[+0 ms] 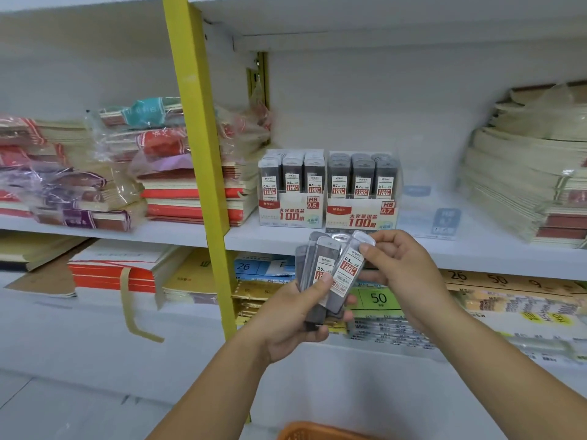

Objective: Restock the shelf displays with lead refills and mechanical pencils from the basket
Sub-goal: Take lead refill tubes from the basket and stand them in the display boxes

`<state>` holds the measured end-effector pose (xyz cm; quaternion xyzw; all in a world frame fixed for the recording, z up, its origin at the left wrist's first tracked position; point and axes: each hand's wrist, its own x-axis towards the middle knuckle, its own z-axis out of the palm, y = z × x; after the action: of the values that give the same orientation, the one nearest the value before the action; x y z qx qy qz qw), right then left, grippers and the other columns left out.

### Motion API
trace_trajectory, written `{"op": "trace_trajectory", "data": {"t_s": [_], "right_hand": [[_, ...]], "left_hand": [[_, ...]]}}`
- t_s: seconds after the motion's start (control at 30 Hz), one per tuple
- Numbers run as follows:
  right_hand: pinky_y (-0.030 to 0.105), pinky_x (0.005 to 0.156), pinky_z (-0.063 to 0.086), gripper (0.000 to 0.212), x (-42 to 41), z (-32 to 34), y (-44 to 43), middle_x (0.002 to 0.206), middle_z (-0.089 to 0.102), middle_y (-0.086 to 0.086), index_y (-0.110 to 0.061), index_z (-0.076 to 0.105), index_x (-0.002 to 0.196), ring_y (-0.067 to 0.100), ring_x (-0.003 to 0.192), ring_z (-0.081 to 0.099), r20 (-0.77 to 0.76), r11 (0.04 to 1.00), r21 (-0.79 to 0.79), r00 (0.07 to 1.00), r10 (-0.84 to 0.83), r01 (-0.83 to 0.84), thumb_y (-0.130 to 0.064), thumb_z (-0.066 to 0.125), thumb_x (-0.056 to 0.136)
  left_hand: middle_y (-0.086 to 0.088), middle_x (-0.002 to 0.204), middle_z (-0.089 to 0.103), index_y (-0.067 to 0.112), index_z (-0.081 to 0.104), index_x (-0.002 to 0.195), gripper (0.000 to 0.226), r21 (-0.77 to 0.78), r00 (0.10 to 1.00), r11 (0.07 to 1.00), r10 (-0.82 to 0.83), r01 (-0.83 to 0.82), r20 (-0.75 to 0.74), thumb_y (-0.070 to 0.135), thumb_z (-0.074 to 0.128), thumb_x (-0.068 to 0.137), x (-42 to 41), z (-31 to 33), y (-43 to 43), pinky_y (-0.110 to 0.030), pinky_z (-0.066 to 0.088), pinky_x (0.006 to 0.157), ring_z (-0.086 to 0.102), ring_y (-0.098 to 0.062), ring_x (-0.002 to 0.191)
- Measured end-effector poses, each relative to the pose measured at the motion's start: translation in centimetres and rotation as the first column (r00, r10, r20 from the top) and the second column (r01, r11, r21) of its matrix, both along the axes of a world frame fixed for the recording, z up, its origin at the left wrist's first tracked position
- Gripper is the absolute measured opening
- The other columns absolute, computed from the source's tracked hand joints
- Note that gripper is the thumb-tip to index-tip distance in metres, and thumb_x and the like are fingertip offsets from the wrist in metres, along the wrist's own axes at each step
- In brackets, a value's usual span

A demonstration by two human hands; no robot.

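My left hand grips a fanned bunch of dark lead refill cases with white and red 0.5 labels. My right hand pinches the top of the rightmost refill case in that bunch. Behind, on the white shelf, two display boxes stand side by side: the HB 0.5 display box on the left and the HB 0.7 display box on the right, both filled with upright cases. The orange basket shows only its rim at the bottom edge.
A yellow upright post splits the shelving. Wrapped notebook stacks lie to the left, cream notebook stacks to the right. A blue tag lies on the shelf. The lower shelf holds paper pads and packs.
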<state>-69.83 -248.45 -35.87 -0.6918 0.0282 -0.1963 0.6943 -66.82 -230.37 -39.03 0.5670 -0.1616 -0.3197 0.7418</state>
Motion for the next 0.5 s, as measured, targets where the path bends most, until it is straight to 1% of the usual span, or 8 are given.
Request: {"op": "trace_trajectory", "data": {"t_s": [0.07,0.13,0.2,0.27,0.33,0.37,0.4,0.5], "right_hand": [[0.031,0.064,0.059,0.011,0.3,0.4,0.2,0.087,0.075,0.002,-0.013,0.055,0.1,0.02,0.08,0.074,0.017,1.0,-0.003,1.0,-0.025,0.025,-0.013,0.063,0.092],[0.026,0.058,0.056,0.011,0.7,1.5,0.2,0.087,0.075,0.002,-0.017,0.057,0.098,0.016,0.075,0.071,0.054,0.994,-0.082,0.996,-0.067,0.071,-0.014,0.065,0.091],[0.025,0.059,0.055,0.015,1.4,3.8,0.5,0.089,0.074,0.001,-0.022,0.057,0.099,0.015,0.071,0.069,0.154,0.979,-0.175,0.985,-0.082,0.109,-0.016,0.066,0.09],[0.023,0.062,0.057,0.019,2.5,6.6,1.1,0.089,0.072,-0.002,-0.028,0.056,0.099,0.012,0.074,0.069,0.292,0.948,-0.276,0.954,-0.072,0.156,-0.016,0.066,0.09],[0.027,0.07,0.058,0.023,4.0,9.4,2.2,0.088,0.068,-0.005,-0.035,0.054,0.095,0.011,0.082,0.067,0.412,0.88,-0.406,0.909,-0.065,0.247,-0.016,0.066,0.09],[0.029,0.073,0.058,0.025,4.8,10.5,2.8,0.089,0.066,-0.007,-0.038,0.052,0.092,0.01,0.085,0.066,0.456,0.84,-0.461,0.889,-0.052,0.285,-0.017,0.066,0.09],[0.028,0.075,0.056,0.026,5.6,11.5,3.4,0.09,0.064,-0.009,-0.039,0.051,0.09,0.009,0.087,0.064,0.483,0.8,-0.513,0.875,-0.031,0.311,-0.018,0.066,0.091],[0.011,0.068,0.047,0.022,8.3,13.0,4.9,0.087,0.061,-0.014,-0.038,0.049,0.09,-0.002,0.08,0.059,0.458,0.66,-0.677,0.888,0.031,0.326,-0.022,0.064,0.091]], "left_hand": [[-0.009,0.113,0.075,0.031,0.073,0.111,0.034,-0.023,0.999,0.999,0.044,-0.044,-0.018,0.054,0.066,0.086,0.3,0.2,0.1,-0.02,0.052,0.058,0.074,-0.019,0.098],[-0.009,0.11,0.076,0.027,0.068,0.119,0.038,-0.044,0.992,0.991,0.127,-0.127,-0.021,0.051,0.065,0.089,0.8,0.4,0.4,-0.021,0.052,0.057,0.074,-0.02,0.1],[-0.005,0.106,0.078,0.028,0.062,0.121,0.034,-0.046,0.973,0.973,0.228,-0.227,0.035,0.047,0.062,0.094,1.7,0.8,1.2,-0.022,0.052,0.057,0.075,-0.019,0.098],[0.0,0.104,0.078,0.029,0.061,0.119,0.027,-0.077,0.943,0.947,0.32,-0.313,0.093,0.044,0.059,0.096,2.8,1.2,2.3,-0.022,0.053,0.057,0.075,-0.017,0.096],[0.002,0.103,0.078,0.027,0.061,0.117,0.025,-0.106,0.911,0.918,0.393,-0.381,0.124,0.042,0.056,0.098,3.8,1.7,3.4,-0.021,0.052,0.056,0.075,-0.014,0.094],[0.003,0.102,0.078,0.025,0.062,0.117,0.026,-0.113,0.897,0.905,0.422,-0.41,0.131,0.042,0.056,0.098,4.2,1.8,3.9,-0.021,0.052,0.056,0.075,-0.013,0.093],[0.003,0.101,0.079,0.023,0.063,0.118,0.028,-0.119,0.885,0.893,0.447,-0.433,0.133,0.042,0.056,0.098,4.6,1.9,4.3,-0.02,0.052,0.055,0.075,-0.012,0.092],[0.003,0.1,0.079,0.021,0.066,0.115,0.028,-0.143,0.866,0.871,0.486,-0.47,0.117,0.042,0.058,0.097,5.7,2.0,5.3,-0.019,0.053,0.055,0.076,-0.013,0.092]]}}
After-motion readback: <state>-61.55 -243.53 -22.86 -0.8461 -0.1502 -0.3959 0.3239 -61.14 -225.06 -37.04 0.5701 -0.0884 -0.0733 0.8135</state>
